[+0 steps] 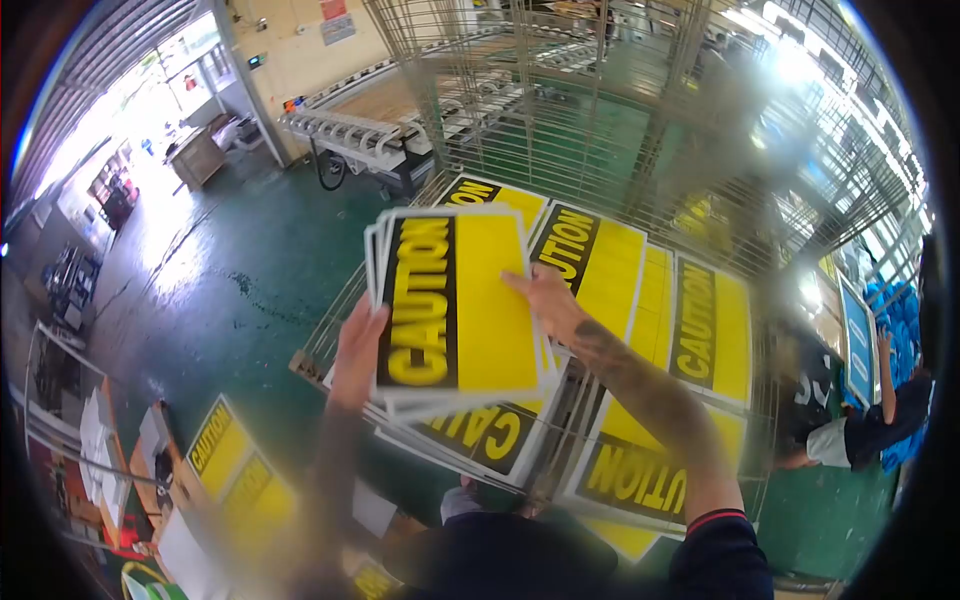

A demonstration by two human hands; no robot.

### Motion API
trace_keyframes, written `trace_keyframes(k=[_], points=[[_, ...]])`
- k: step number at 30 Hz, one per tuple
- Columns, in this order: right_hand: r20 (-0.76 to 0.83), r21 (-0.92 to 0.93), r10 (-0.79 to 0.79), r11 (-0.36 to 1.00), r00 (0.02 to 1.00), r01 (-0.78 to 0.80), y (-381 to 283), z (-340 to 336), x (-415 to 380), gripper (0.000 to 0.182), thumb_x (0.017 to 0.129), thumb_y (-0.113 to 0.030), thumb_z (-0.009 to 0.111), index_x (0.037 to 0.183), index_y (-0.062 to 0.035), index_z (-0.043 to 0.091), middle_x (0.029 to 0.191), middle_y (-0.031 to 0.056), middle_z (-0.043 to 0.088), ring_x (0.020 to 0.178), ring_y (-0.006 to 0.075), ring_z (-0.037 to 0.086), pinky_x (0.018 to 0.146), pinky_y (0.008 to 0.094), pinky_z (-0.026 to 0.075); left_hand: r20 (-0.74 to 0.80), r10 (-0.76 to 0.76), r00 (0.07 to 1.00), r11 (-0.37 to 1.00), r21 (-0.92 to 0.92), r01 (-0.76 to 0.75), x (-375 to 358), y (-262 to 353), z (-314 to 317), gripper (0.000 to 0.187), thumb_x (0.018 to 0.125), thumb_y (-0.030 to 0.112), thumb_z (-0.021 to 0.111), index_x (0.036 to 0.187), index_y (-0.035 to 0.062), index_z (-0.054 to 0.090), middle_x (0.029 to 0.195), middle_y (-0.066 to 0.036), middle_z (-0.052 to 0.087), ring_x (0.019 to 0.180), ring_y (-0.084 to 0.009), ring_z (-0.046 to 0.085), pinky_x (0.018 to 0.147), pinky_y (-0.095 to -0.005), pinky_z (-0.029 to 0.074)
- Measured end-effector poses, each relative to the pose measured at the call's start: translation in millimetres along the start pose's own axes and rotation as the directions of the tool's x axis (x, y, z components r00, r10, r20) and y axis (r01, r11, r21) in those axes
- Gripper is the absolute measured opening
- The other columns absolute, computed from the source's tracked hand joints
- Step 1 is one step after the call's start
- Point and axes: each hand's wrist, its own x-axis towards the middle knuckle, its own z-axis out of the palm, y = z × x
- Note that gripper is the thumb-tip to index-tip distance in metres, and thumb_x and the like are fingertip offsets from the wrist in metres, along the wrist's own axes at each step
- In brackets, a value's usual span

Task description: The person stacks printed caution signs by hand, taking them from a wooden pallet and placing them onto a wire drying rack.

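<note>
Between my two hands is a stack of caution signs (495, 310), yellow with a black band and white borders, its sheets slightly fanned at the edges. My left hand (358, 345) grips the stack's left edge. On the right side, my right hand (545, 300) holds the other edge, with a finger lying over the top sheet. Beneath the stack, another caution sign (500, 440) lies turned the other way. More caution signs (697, 330) lie in piles in the wire cage cart, beyond and to the right of my hands.
The wire cage cart (590, 130) has tall mesh walls at the back and right. Behind it stands a roller conveyor table (375, 135). Yellow caution signs (235, 465) lie at lower left. Another person (860, 435) is at the right, near blue items. The floor (260, 235) is green.
</note>
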Motion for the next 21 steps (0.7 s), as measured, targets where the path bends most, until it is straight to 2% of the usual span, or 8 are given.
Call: trace_keyframes(k=[2, 6, 7, 9, 11, 12, 18, 21], points=[[-0.141, -0.086, -0.020, 0.996, 0.990, 0.008, 1, -9, 45, 0.044, 0.097, -0.027, 0.077, 0.122, 0.0061, 0.066, 0.105, 0.0128, 0.076, 0.088, 0.0211, 0.073, 0.073, 0.0386, 0.058, 0.238, -0.110, 0.965, 0.992, -0.039, 0.123, 90, -23, -9, 0.039, 0.107, 0.011, 0.058, 0.143, -0.0040, 0.056, 0.126, -0.006, 0.070, 0.112, -0.0118, 0.064, 0.098, -0.0284, 0.049], [-0.242, -0.368, -0.175, 0.926, 0.954, 0.077, 42, -45, 120, 0.039, 0.092, -0.026, 0.078, 0.117, 0.0032, 0.072, 0.101, 0.0114, 0.077, 0.091, 0.0219, 0.073, 0.078, 0.0408, 0.057, 0.348, -0.277, 0.895, 0.891, 0.441, 0.104, 227, -92, -3, 0.020, 0.099, 0.020, 0.068, 0.107, 0.0030, 0.073, 0.093, -0.004, 0.074, 0.082, -0.0108, 0.069, 0.067, -0.0321, 0.056], [-0.230, -0.356, -0.232, 0.924, 0.945, 0.140, 54, -51, 130, 0.037, 0.093, -0.024, 0.077, 0.118, 0.0023, 0.072, 0.103, 0.0098, 0.076, 0.095, 0.0206, 0.072, 0.084, 0.0405, 0.056, 0.333, -0.183, 0.925, 0.661, 0.738, -0.135, 257, -134, -9, 0.019, 0.096, 0.025, 0.070, 0.103, 0.0078, 0.075, 0.082, -0.004, 0.072, 0.070, -0.0134, 0.068, 0.064, -0.0351, 0.056], [-0.183, -0.574, -0.358, 0.795, 0.916, 0.196, 11, -14, 91, 0.039, 0.096, -0.033, 0.072, 0.119, -0.0014, 0.072, 0.104, 0.0140, 0.078, 0.094, 0.0281, 0.073, 0.084, 0.0443, 0.056, 0.388, -0.101, 0.916, 0.267, 0.898, -0.350, 285, -187, -2, 0.036, 0.093, 0.047, 0.066, 0.107, 0.0144, 0.074, 0.092, -0.009, 0.071, 0.082, -0.0257, 0.072, 0.072, -0.0425, 0.058], [-0.208, -0.743, -0.207, 0.669, 0.956, -0.017, 38, -56, 137, 0.036, 0.093, -0.020, 0.075, 0.121, 0.0009, 0.072, 0.103, 0.0132, 0.078, 0.082, 0.0231, 0.074, 0.071, 0.0392, 0.058, 0.198, -0.200, 0.960, 0.401, 0.910, -0.104, 262, -150, 11, 0.063, 0.093, 0.051, 0.068, 0.138, 0.0088, 0.058, 0.135, -0.021, 0.051, 0.127, -0.0404, 0.055, 0.105, -0.0478, 0.049], [-0.210, -0.767, -0.198, 0.641, 0.958, -0.036, 36, -60, 133, 0.033, 0.093, -0.022, 0.076, 0.118, -0.0003, 0.071, 0.099, 0.0117, 0.076, 0.079, 0.0216, 0.073, 0.067, 0.0385, 0.058, 0.215, -0.222, 0.951, 0.724, 0.690, 0.013, 261, -153, 4, 0.064, 0.093, 0.044, 0.071, 0.139, 0.0028, 0.055, 0.139, -0.025, 0.046, 0.133, -0.0424, 0.049, 0.110, -0.0485, 0.045], [-0.329, -0.551, -0.029, 0.817, 0.944, -0.167, -35, 6, 68, 0.033, 0.094, -0.031, 0.079, 0.109, -0.0032, 0.068, 0.092, 0.0079, 0.069, 0.076, 0.0181, 0.069, 0.063, 0.0358, 0.057, 0.308, -0.189, 0.933, 0.976, 0.160, 0.145, 220, -73, -2, 0.059, 0.098, 0.017, 0.069, 0.151, -0.0003, 0.049, 0.143, -0.021, 0.059, 0.131, -0.0287, 0.059, 0.109, -0.0411, 0.049], [-0.218, -0.820, -0.395, 0.570, 0.892, 0.052, 18, -46, 90, 0.037, 0.094, -0.033, 0.079, 0.112, -0.0021, 0.069, 0.098, 0.0081, 0.071, 0.080, 0.0187, 0.070, 0.071, 0.0349, 0.058, 0.496, -0.244, 0.833, 0.871, -0.266, 0.414, 184, -51, -19, 0.054, 0.102, 0.010, 0.064, 0.153, 0.0008, 0.048, 0.135, -0.014, 0.068, 0.120, -0.0206, 0.067, 0.104, -0.0361, 0.054]])
